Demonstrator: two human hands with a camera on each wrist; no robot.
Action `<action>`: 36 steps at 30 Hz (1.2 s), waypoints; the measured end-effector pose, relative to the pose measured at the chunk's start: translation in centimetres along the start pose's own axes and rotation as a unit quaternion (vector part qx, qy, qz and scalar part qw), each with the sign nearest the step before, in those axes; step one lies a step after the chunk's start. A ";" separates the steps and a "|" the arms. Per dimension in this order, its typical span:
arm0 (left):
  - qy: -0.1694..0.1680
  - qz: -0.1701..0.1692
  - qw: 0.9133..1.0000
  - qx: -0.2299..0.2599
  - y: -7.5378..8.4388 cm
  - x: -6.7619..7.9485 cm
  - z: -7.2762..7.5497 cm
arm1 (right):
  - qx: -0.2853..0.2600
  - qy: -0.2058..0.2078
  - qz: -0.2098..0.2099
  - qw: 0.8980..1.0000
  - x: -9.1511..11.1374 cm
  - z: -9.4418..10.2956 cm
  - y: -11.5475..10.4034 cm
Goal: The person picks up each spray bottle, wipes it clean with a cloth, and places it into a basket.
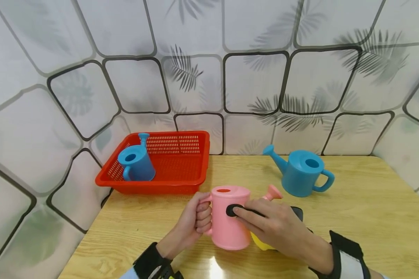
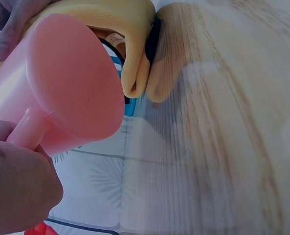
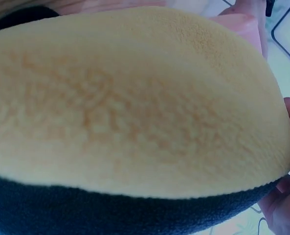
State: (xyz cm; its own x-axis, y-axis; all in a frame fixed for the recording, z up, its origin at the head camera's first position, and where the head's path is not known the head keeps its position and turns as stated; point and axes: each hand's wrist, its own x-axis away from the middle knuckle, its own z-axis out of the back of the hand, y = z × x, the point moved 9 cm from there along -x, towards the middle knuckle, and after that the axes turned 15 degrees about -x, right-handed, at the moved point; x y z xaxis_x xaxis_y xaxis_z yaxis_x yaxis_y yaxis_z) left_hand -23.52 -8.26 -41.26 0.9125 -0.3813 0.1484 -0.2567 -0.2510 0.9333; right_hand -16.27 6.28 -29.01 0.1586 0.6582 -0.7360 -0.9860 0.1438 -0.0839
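My left hand (image 1: 197, 217) grips the handle of a pink watering can (image 1: 227, 228), its fingers curled round it. In the left wrist view the can's flat base (image 2: 78, 73) shows, raised off the table. My right hand (image 1: 279, 224) holds a thick, soft yellow and black cloth (image 1: 262, 243) against the can's spout side, fingertips on a black part at the can's wall. Yellow face and dark underside of the cloth (image 3: 135, 112) fill the right wrist view. The can's pink spout head (image 1: 273, 192) sticks out behind the right hand.
A red plastic basket (image 1: 125, 187) stands at the back left of the wooden table (image 1: 363, 217), with a blue watering can (image 1: 141, 166) inside. Another blue watering can (image 1: 298, 178) stands at the back right, spout to the left. A patterned curtain-like wall (image 1: 199, 85) closes the back.
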 end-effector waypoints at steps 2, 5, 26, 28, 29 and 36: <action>-0.006 -0.004 1.000 0.004 0.0 -0.1 0.0 | -0.009 -0.008 0.004 1.000 0.2 -0.3 -0.1; -0.014 -0.015 1.000 0.012 0.2 -0.3 0.0 | -0.020 -0.030 0.018 0.999 0.4 -0.9 -0.3; -0.110 -0.028 0.981 0.154 0.6 -2.1 -0.7 | -0.061 -0.129 0.039 0.989 1.7 -2.9 -1.2; -0.116 -0.024 0.981 0.152 0.4 -2.2 -0.8 | -0.067 -0.125 0.033 0.989 1.8 -2.8 -1.1; -0.119 -0.023 0.981 0.150 0.3 -2.3 -0.8 | -0.069 -0.122 0.029 0.990 1.8 -2.8 -1.1; -0.153 -0.025 0.977 0.146 0.1 -2.3 -1.7 | -0.064 -0.108 0.004 0.992 1.8 -2.2 -0.4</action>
State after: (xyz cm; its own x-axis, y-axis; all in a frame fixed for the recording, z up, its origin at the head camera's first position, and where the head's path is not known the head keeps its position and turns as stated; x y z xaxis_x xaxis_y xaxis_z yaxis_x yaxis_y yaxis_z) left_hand -25.13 -5.89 -40.94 0.7992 -0.5996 -0.0412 -0.3359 -0.5024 0.7968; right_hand -15.67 5.73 -31.79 0.1445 0.8042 -0.5765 -0.9835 0.0526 -0.1730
